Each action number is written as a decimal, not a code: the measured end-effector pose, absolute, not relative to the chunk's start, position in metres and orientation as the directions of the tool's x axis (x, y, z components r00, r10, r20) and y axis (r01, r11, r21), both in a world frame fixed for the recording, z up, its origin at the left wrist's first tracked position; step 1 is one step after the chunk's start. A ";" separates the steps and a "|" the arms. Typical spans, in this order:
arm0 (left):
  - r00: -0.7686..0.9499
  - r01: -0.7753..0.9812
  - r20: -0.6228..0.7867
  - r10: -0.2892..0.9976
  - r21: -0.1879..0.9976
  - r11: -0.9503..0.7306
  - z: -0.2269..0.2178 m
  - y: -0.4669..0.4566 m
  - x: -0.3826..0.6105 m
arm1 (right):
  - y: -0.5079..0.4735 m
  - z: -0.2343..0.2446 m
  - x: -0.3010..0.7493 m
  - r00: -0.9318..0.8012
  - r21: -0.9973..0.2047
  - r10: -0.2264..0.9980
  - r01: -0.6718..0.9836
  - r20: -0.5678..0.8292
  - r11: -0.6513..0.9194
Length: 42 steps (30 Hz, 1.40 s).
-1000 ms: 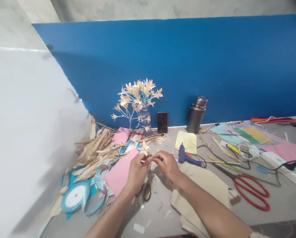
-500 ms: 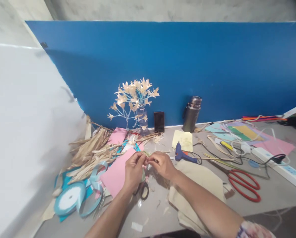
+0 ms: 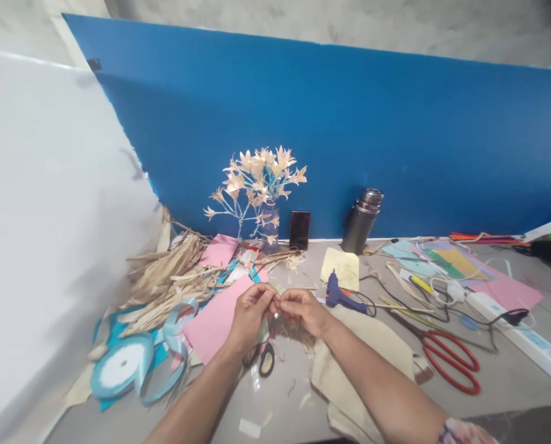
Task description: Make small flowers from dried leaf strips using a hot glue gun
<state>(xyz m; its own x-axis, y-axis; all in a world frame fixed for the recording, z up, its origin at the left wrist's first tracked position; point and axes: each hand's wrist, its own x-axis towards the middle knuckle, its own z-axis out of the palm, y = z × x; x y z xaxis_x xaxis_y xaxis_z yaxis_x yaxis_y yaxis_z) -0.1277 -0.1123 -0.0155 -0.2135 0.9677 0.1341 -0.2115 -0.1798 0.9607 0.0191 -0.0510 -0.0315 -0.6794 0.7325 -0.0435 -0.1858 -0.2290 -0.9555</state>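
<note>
My left hand (image 3: pixel 253 309) and my right hand (image 3: pixel 306 310) meet over the middle of the table, fingertips pinched together. Whatever sits between them is too small and covered to name. Under my left wrist lie small scissors with dark handles (image 3: pixel 266 360). A pink sheet (image 3: pixel 211 324) is just left of my left hand. To the right of my right hand are a blue glue gun (image 3: pixel 338 293) and a folded cream cloth (image 3: pixel 349 364), which my right forearm crosses. Pale flowers on blue stems (image 3: pixel 259 176) stand in a clear vase (image 3: pixel 270 225) behind my hands.
Dried husks (image 3: pixel 178 277) and a light-blue ribbon spool (image 3: pixel 122 368) lie at left. At the back stand a phone (image 3: pixel 299 230) and a thermos (image 3: pixel 362 221). Red-handled scissors (image 3: pixel 451 361), a white power strip (image 3: pixel 520 336) and cords spread over the right side.
The view has tilted and shifted slightly. My hands stay pinched together at nearly the same place, with the right fingers curled a little more. Nothing on the table has visibly moved.
</note>
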 end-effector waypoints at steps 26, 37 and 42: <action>-0.345 0.462 0.337 0.876 0.873 -0.154 -0.012 -0.124 -0.129 | -0.059 -0.027 0.013 -0.423 -0.729 0.723 0.186 0.546 0.659; -0.232 0.696 0.545 0.805 0.672 -0.254 -0.017 -0.121 -0.133 | -0.054 -0.031 0.016 -0.472 -0.680 0.680 0.205 0.562 0.704; -0.150 0.721 0.620 0.771 0.601 -0.343 -0.015 -0.119 -0.126 | -0.055 -0.036 0.017 -0.439 -0.726 0.730 0.217 0.524 0.653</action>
